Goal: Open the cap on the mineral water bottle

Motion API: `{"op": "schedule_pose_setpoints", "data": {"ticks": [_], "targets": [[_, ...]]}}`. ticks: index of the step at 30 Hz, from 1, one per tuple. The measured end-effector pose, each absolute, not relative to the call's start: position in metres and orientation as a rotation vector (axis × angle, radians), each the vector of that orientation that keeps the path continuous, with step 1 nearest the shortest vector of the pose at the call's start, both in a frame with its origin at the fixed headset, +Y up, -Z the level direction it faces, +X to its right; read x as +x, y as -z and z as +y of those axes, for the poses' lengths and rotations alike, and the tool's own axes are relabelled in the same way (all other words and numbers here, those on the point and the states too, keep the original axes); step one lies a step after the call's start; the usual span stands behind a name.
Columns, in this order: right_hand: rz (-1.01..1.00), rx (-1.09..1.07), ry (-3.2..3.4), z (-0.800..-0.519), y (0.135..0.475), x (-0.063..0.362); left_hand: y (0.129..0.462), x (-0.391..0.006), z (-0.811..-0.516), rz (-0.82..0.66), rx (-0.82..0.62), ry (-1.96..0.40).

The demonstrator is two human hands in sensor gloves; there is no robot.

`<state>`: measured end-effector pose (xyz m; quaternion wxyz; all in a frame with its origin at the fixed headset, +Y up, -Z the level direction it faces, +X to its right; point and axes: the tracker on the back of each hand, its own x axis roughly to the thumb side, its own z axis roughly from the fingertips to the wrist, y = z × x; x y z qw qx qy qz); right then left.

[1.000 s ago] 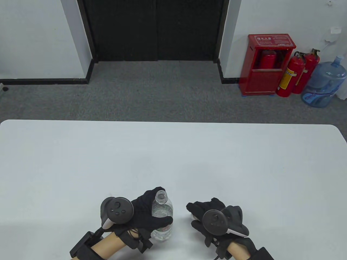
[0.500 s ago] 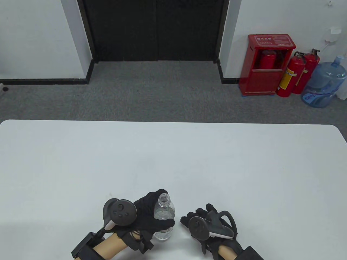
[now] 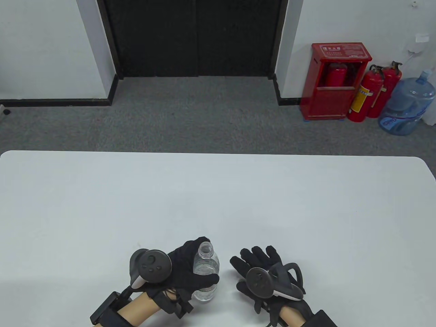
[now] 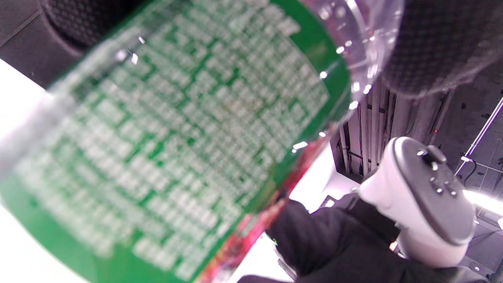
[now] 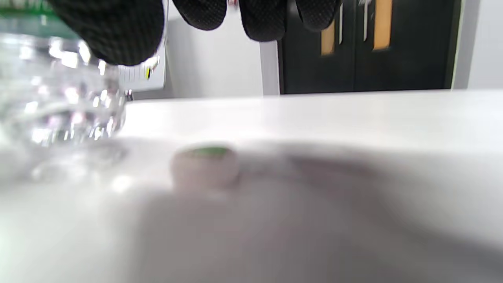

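- Table view: the left hand is gripping the mineral water bottle, which is standing upright on the white table near its front edge, slightly left of centre. The fingers are wrapping behind the bottle and the thumb is crossing its front. The bottle's mouth is showing open, with no cap on it. The right hand is hovering just beside the bottle on its right, apart from it, fingers spread and holding nothing. A tracker is sitting on the back of the left hand. Against the far wall a red cabinet, two fire extinguishers and a blue water jug are standing on the grey floor.
- Left wrist view: the bottle's green label is filling most of the frame, blurred, with gloved fingers pressing on the clear plastic above it. The right hand's tracker is showing at the lower right.
- Right wrist view: the cap, pale with a green top, is lying on the table under the right hand's loose fingertips, which are hanging clear above it. The bottle's clear base is standing at the left, well beside the cap and not touching it.
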<state>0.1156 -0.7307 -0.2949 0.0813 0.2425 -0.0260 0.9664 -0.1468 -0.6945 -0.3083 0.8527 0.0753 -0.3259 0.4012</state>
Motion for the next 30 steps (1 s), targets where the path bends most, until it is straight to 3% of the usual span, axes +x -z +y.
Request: {"op": "schedule_pose_setpoints", "data": {"ticks": [9, 23, 30], "targets": [[-0.192, 0.562, -2.671, -0.697, 0.288, 0.156, 0.308, -0.146, -0.694, -0.687, 0.158, -0.849], [-0.16, 0.587, -2.708, -0.699, 0.288, 0.152, 0.308, -0.141, -0.693, -0.696, 0.152, -0.836], [-0.14, 0.585, -2.716, -0.701, 0.289, 0.15, 0.343, -0.127, -0.682, -0.64, 0.151, -0.844]]}}
